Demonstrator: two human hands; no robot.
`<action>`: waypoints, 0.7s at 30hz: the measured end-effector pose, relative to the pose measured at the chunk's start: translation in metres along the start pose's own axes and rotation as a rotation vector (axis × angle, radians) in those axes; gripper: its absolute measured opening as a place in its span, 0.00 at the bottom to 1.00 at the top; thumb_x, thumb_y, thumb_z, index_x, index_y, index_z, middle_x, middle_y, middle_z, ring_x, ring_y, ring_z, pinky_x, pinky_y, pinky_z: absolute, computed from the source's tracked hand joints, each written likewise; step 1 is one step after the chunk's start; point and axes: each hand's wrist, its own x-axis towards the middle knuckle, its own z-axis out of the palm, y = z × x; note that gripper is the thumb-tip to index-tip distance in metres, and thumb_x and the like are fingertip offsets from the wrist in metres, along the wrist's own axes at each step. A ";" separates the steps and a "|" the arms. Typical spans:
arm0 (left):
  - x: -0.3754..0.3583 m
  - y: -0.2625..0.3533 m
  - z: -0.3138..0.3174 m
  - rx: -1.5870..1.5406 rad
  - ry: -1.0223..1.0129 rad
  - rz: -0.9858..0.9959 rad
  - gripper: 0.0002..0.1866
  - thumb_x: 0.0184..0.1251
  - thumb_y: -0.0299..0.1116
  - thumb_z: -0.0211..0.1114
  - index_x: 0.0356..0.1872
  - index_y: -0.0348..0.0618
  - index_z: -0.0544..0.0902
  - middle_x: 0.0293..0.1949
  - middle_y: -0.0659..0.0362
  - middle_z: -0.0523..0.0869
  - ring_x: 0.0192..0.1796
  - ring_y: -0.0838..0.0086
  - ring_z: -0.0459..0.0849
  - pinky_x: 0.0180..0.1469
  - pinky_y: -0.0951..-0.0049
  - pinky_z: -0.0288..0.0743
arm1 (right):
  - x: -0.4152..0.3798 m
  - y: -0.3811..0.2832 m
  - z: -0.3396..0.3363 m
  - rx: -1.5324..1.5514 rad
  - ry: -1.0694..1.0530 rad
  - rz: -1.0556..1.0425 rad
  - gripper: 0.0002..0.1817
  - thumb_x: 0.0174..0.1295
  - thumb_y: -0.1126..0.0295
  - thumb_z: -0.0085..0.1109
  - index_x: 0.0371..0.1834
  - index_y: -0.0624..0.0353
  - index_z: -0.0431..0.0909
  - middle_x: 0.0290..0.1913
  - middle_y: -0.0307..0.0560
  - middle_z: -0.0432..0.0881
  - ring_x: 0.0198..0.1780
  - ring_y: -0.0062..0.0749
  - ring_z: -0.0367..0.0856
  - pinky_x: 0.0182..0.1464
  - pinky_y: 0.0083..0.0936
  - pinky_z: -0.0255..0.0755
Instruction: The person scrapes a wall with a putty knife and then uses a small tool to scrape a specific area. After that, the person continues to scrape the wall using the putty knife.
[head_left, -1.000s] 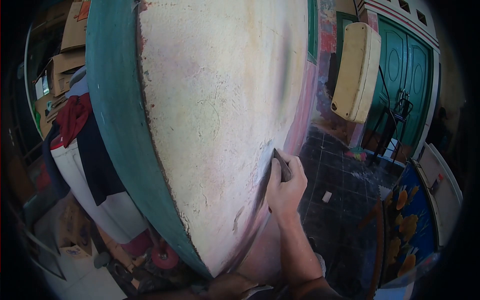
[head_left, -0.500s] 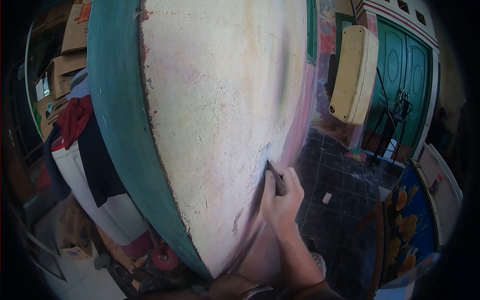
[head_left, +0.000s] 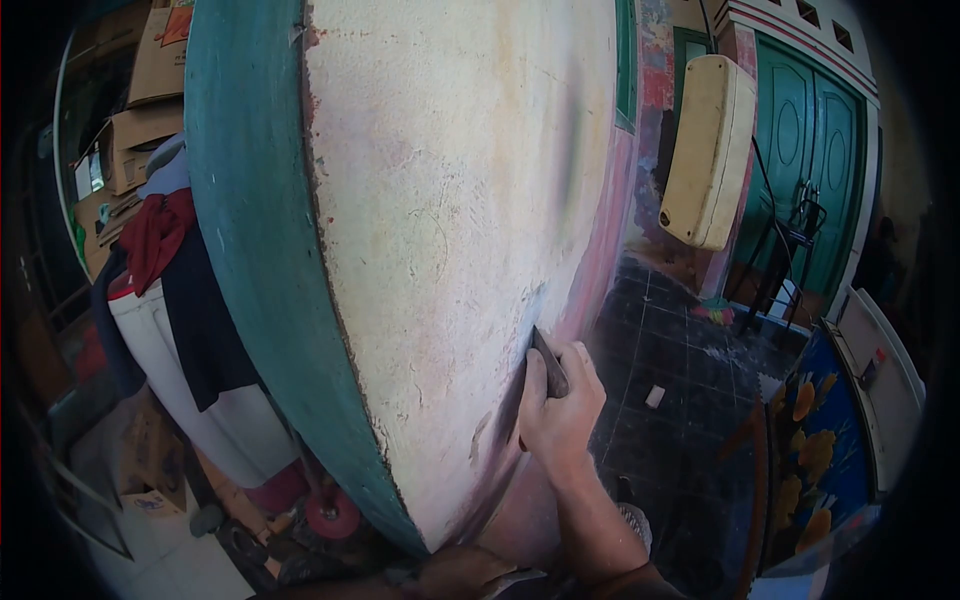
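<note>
My right hand [head_left: 562,410] is closed round a scraper [head_left: 549,368], a dark, flat tool with its tip against the worn cream wall [head_left: 440,250]. A small bluish-grey patch shows on the wall just above the tip. Lower down, the paint is chipped and cracked near the pink-stained corner. At the bottom edge, in shadow, my left hand [head_left: 465,572] is partly visible and looks closed. A pale, flat-edged thing sticks out beside it, too dim to name.
A green post [head_left: 250,250] borders the wall. Further left, clothes [head_left: 205,330] hang over a white tub below cardboard boxes [head_left: 150,130]. Dark floor tiles [head_left: 660,480] with a small pale block [head_left: 655,396] lie right, near a cream case [head_left: 708,150] and a blue flowered panel [head_left: 825,450].
My right hand and the scraper have shifted very slightly down along the wall. The view has turned a little, so the green post and wall edge appear further right.
</note>
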 end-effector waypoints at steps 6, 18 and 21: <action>0.003 0.001 -0.001 -0.005 -0.005 0.004 0.21 0.85 0.45 0.58 0.62 0.44 0.89 0.51 0.43 0.94 0.52 0.43 0.93 0.56 0.44 0.86 | 0.003 0.012 0.006 0.034 0.034 0.033 0.12 0.71 0.80 0.70 0.56 0.66 0.89 0.47 0.62 0.91 0.46 0.58 0.93 0.52 0.40 0.85; 0.003 0.002 0.000 -0.013 -0.013 -0.007 0.21 0.85 0.45 0.58 0.62 0.44 0.89 0.52 0.43 0.94 0.53 0.43 0.93 0.57 0.44 0.86 | -0.007 -0.024 -0.010 0.149 -0.045 -0.072 0.16 0.70 0.82 0.68 0.60 0.68 0.87 0.49 0.62 0.90 0.47 0.53 0.93 0.52 0.38 0.85; 0.003 0.001 0.001 -0.021 -0.013 -0.006 0.21 0.85 0.45 0.58 0.62 0.44 0.90 0.52 0.43 0.94 0.53 0.43 0.93 0.57 0.45 0.86 | -0.017 -0.036 -0.004 0.120 0.022 -0.235 0.18 0.67 0.85 0.69 0.61 0.69 0.87 0.49 0.61 0.90 0.47 0.54 0.92 0.54 0.39 0.85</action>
